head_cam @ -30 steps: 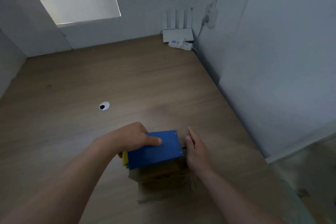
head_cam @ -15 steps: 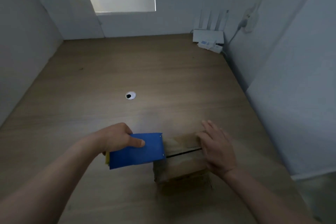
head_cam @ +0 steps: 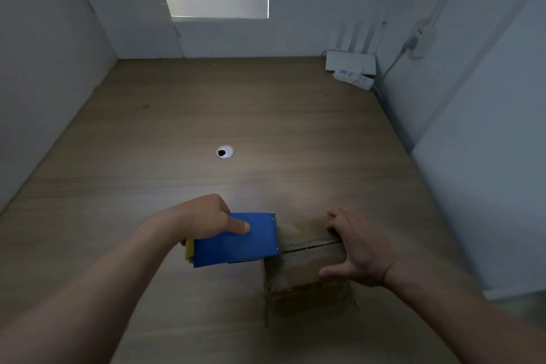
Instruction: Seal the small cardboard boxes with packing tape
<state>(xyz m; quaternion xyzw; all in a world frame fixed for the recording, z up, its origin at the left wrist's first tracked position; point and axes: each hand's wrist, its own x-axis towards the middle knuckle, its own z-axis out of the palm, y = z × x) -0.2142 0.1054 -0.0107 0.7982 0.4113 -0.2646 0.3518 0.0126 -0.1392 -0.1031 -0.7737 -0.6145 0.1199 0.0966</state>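
The left hand (head_cam: 206, 220) is curled tight round a blue, flat-sided plastic tape dispenser (head_cam: 236, 241) with a sliver of yellow at its back end, thumb pressed on the smooth blue face. A second ago that dispenser sat squarely over the box. Now it has been drawn off to the left, and its front edge just clears the box's left rim. I read that as one pass of tape laid along the top and ready to be cut or run down the side.

On the near part of the matt wood-grain tabletop (head_cam: 177, 127) stands the small brown cardboard box (head_cam: 304, 267) — squarish, dull, fibrous at the edges. Its flaps are shut on a dark seam, and a paler, faintly glossy band (head_cam: 291, 230), apparently tape, lies across it.

The right hand (head_cam: 362, 248) was held flat beside the box a second ago and has moved onto its right end. The fingers hook over the far edge and the thumb braces the near face, so the hand grips the box and steadies it.

In the far right corner are a white plastic router (head_cam: 350, 60) with upright antennas and a white power strip (head_cam: 353, 78).
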